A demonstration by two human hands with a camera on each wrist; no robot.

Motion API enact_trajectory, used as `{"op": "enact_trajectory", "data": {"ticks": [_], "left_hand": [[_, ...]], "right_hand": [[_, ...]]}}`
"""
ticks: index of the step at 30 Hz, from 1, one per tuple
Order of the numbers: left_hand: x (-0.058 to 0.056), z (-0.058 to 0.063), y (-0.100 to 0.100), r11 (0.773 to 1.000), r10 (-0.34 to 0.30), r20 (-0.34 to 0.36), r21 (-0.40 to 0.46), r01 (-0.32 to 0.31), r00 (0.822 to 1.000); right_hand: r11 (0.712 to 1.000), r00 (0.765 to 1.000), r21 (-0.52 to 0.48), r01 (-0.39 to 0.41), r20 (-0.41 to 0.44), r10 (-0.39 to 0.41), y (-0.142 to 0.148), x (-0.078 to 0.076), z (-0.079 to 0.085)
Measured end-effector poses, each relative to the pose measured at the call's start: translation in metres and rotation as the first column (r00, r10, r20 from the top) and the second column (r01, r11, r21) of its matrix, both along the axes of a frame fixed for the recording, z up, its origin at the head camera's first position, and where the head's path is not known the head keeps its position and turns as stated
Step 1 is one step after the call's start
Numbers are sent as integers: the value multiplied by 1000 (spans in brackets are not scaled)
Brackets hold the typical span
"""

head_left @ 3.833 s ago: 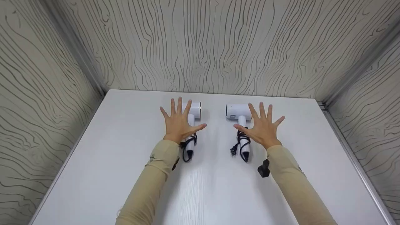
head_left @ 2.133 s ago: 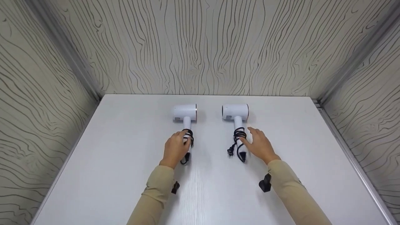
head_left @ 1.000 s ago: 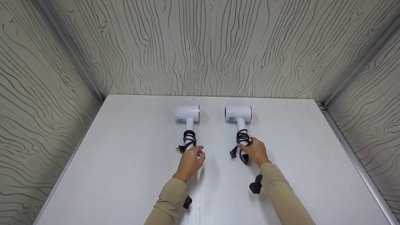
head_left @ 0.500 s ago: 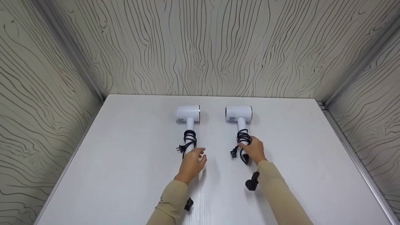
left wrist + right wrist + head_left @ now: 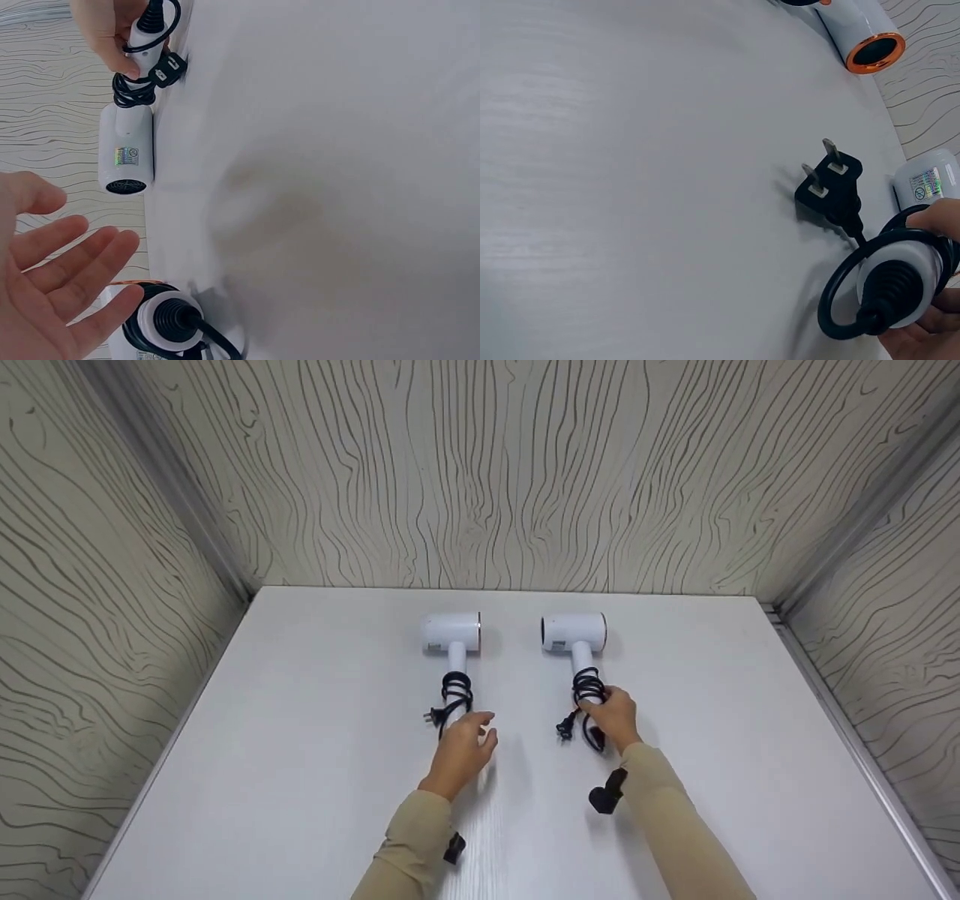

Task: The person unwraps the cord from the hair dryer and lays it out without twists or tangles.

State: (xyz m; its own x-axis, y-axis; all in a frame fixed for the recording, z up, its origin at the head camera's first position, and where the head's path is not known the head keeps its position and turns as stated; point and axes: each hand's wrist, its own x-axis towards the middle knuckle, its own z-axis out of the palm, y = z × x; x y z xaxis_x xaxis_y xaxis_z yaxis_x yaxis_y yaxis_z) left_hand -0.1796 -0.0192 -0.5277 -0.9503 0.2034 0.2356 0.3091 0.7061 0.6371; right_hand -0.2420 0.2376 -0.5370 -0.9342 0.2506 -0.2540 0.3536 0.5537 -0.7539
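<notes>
Two white hair dryers with black cords wound round their handles lie on a white table. My right hand [image 5: 619, 716] grips the handle of the right hair dryer [image 5: 574, 631], thumb on one side and fingers on the other. In the right wrist view its cord loops past the handle end and the two-pin plug [image 5: 832, 187] hangs beside it. My left hand [image 5: 459, 750] is over the lower handle of the left hair dryer [image 5: 452, 631], hiding the handle's end. In the left wrist view the left hand's fingers [image 5: 82, 281] are loosely extended and hold nothing.
The white table [image 5: 300, 780] ends at a wood-patterned back panel [image 5: 480, 487], with similar panels left and right. Metal frame posts [image 5: 161, 472] stand at the corners. A small black device [image 5: 606, 793] sits at the right wrist, another [image 5: 454, 847] at the left.
Both hands have come down from spread fingers above the dryers. The right hand has taken hold of its dryer's handle, whose lower end has shifted slightly right. The left hand has drawn back toward the handle's end.
</notes>
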Motion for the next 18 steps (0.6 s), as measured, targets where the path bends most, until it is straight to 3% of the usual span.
{"op": "enact_trajectory", "data": {"ticks": [9,18], "left_hand": [[-2,1,0,1000,-29,3,13,28,1000],[-8,4,2,1000,-24,-6,11,24,1000]], "right_hand": [[999,999,-14,38,3,-38,6,3,5],[997,995,44,63,-80,-59,0,4,11]]}}
